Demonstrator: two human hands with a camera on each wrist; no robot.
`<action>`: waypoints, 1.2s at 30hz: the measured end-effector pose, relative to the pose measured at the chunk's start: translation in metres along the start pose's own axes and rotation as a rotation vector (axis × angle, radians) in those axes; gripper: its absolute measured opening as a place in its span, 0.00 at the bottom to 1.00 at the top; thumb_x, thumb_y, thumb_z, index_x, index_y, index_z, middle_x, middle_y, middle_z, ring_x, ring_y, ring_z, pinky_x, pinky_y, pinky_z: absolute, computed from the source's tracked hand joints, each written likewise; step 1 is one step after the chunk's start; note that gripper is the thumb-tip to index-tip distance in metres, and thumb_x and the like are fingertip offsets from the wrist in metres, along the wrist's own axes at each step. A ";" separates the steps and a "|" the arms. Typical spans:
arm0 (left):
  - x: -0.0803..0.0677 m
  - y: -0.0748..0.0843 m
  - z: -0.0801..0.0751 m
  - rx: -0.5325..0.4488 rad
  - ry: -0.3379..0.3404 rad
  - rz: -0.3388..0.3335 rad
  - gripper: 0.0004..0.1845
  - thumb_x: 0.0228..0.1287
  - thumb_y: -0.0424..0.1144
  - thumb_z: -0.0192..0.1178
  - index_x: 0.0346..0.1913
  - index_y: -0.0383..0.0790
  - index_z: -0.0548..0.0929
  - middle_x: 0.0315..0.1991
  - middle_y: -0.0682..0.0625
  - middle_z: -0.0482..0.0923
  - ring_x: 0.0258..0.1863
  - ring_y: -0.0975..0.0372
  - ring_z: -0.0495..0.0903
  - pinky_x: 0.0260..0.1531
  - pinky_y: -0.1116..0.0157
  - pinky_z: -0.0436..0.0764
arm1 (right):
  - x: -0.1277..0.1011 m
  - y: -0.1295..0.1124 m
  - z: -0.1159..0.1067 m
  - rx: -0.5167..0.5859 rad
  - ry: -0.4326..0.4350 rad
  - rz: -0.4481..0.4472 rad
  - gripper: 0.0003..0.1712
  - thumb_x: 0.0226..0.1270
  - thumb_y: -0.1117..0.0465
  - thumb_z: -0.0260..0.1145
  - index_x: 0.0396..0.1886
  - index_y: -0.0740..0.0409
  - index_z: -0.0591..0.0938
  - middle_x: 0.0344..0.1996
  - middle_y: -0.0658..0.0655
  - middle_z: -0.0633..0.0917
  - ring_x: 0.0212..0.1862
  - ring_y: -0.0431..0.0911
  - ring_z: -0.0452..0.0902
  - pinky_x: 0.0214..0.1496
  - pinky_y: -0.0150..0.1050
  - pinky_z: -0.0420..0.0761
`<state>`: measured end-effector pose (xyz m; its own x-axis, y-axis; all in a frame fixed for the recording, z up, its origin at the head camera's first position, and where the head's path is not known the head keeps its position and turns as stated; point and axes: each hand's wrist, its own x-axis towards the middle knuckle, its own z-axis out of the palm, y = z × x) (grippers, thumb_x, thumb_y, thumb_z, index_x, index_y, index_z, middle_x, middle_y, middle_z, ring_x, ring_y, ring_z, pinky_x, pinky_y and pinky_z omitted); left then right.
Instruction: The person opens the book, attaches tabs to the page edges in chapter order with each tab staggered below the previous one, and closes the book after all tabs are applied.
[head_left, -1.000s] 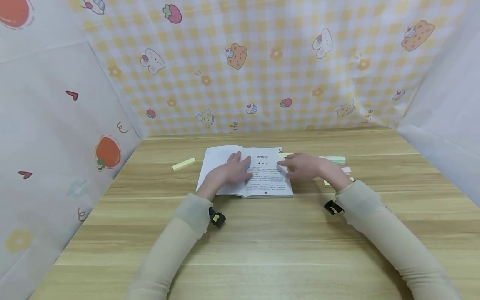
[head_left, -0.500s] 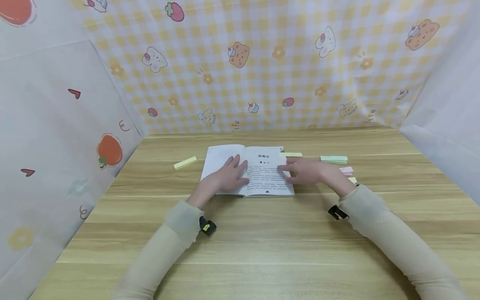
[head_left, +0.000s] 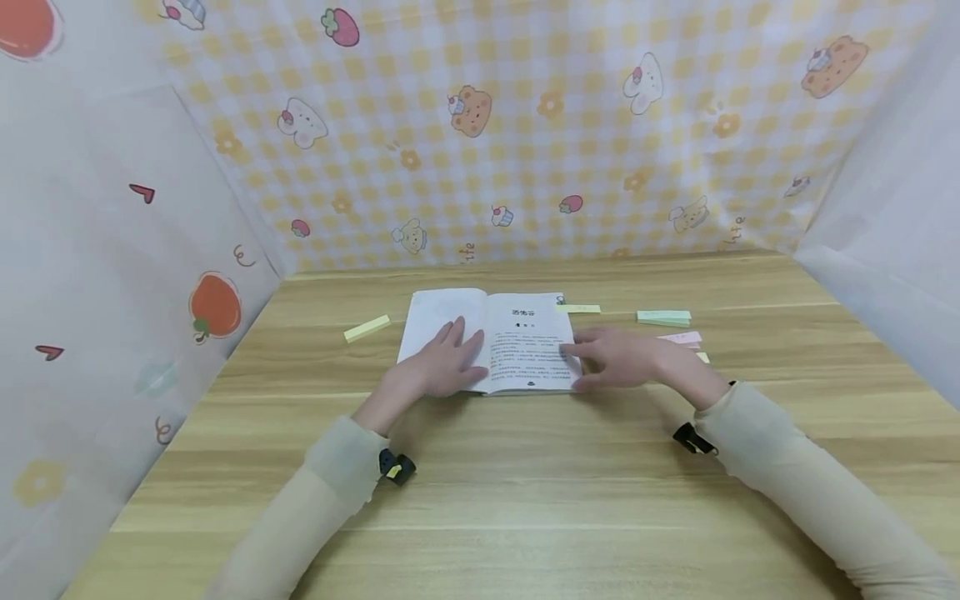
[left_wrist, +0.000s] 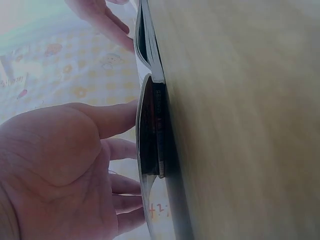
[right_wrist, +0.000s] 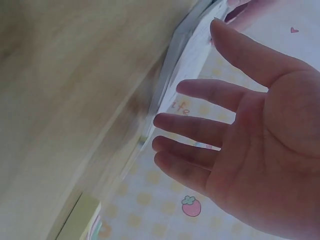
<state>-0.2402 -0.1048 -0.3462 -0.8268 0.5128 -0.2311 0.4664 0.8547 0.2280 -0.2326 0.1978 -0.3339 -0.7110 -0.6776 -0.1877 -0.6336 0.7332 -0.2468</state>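
An open book lies on the wooden table in the head view, its left page blank and its right page printed. My left hand rests on the left page with its fingers spread toward the fold; the left wrist view shows its fingertips pressing that page. At the right edge of the book is my right hand, fingers extended over the page margin and holding nothing. A yellow sticky tab sticks out from the upper right edge of the page.
A pale yellow sticky-note strip lies left of the book. To the right are green strips and pink strips, with a yellow one partly hidden by the right wrist. A checkered cloth hangs behind the table.
Both hands have slid toward the near edge of the book, the left one also leftward and the right one a little rightward. The yellow tab, earlier partly covered, now shows fully.
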 end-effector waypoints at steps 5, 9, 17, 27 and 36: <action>-0.011 -0.004 0.004 -0.014 0.017 -0.010 0.37 0.80 0.52 0.47 0.81 0.37 0.51 0.78 0.27 0.34 0.78 0.37 0.37 0.75 0.45 0.48 | -0.001 0.000 0.003 -0.004 -0.009 0.002 0.41 0.72 0.47 0.65 0.74 0.68 0.67 0.72 0.72 0.65 0.72 0.69 0.58 0.72 0.63 0.61; -0.019 -0.007 0.005 -0.032 0.033 -0.023 0.37 0.79 0.52 0.48 0.81 0.38 0.52 0.78 0.27 0.35 0.78 0.37 0.38 0.74 0.44 0.49 | -0.001 0.000 0.005 0.008 -0.008 0.010 0.40 0.73 0.48 0.65 0.74 0.69 0.66 0.73 0.73 0.63 0.73 0.69 0.56 0.72 0.62 0.60; -0.032 -0.016 0.006 -0.054 0.024 -0.032 0.37 0.79 0.51 0.49 0.81 0.38 0.51 0.78 0.26 0.36 0.77 0.36 0.40 0.74 0.42 0.50 | -0.001 -0.002 0.009 -0.038 0.045 -0.019 0.36 0.74 0.51 0.65 0.71 0.70 0.70 0.70 0.76 0.66 0.71 0.70 0.61 0.71 0.62 0.63; -0.042 -0.032 0.007 -0.131 -0.028 -0.060 0.38 0.79 0.53 0.48 0.81 0.40 0.49 0.78 0.26 0.35 0.77 0.35 0.39 0.73 0.40 0.49 | 0.000 -0.003 0.011 -0.055 0.060 0.018 0.32 0.74 0.54 0.64 0.70 0.69 0.72 0.70 0.76 0.67 0.71 0.72 0.59 0.72 0.63 0.61; -0.042 -0.034 0.006 -0.130 -0.043 -0.049 0.39 0.79 0.54 0.48 0.81 0.38 0.49 0.78 0.26 0.36 0.77 0.36 0.39 0.73 0.39 0.49 | 0.000 -0.003 0.011 -0.053 0.070 0.019 0.31 0.73 0.57 0.64 0.70 0.68 0.73 0.70 0.72 0.68 0.71 0.72 0.59 0.72 0.63 0.60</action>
<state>-0.2194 -0.1548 -0.3496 -0.8320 0.4764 -0.2843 0.3790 0.8623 0.3358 -0.2271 0.1950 -0.3433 -0.7415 -0.6593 -0.1242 -0.6338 0.7491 -0.1928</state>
